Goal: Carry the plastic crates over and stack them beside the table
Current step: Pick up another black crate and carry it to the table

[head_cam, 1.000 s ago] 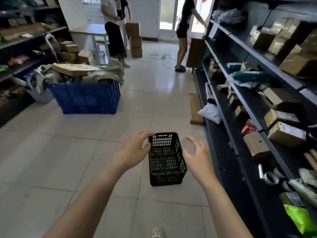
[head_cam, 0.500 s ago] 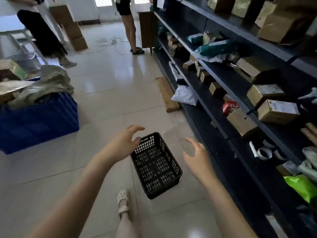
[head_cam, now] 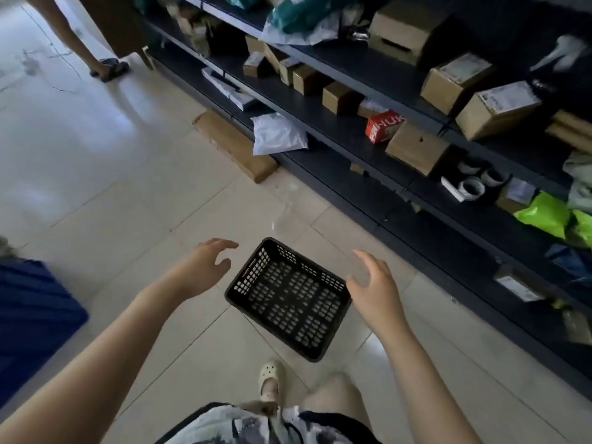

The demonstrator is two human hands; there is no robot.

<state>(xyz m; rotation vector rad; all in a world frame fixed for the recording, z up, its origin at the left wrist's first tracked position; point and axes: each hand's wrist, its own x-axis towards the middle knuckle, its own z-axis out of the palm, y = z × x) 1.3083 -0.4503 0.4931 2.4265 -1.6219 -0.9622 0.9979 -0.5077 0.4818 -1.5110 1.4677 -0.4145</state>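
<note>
Head camera looks down on a black perforated crate (head_cam: pixel 288 298) that sits empty on the pale tiled floor (head_cam: pixel 134 193), turned at an angle to the tile lines. It lies between the person's 2 outstretched hands and close to the foot of a dark shelf unit (head_cam: pixel 368 149) on the right. The left hand (head_cam: pixel 205 270) is spread just beside the crate's left rim, fingers wide and curled, holding nothing and not touching the plastic. The right hand (head_cam: pixel 373 288) is at the crate's right corner, fingers also wide and empty; whether the thumb brushes the rim cannot be told. A white clog (head_cam: pixel 271 378) stands on the floor just behind the crate. A blue bin (head_cam: pixel 35 318) fills the left edge, blurred. On the shelves lie cardboard boxes (head_cam: pixel 496 110), a red carton (head_cam: pixel 383 125), tape rolls (head_cam: pixel 471 189) and green bags (head_cam: pixel 544 214). A white mailer bag (head_cam: pixel 278 134) and a long flat cardboard parcel (head_cam: pixel 235 145) rest by the shelf's lowest level. Another person's sandalled foot (head_cam: pixel 109 68) shows at the top left.
</note>
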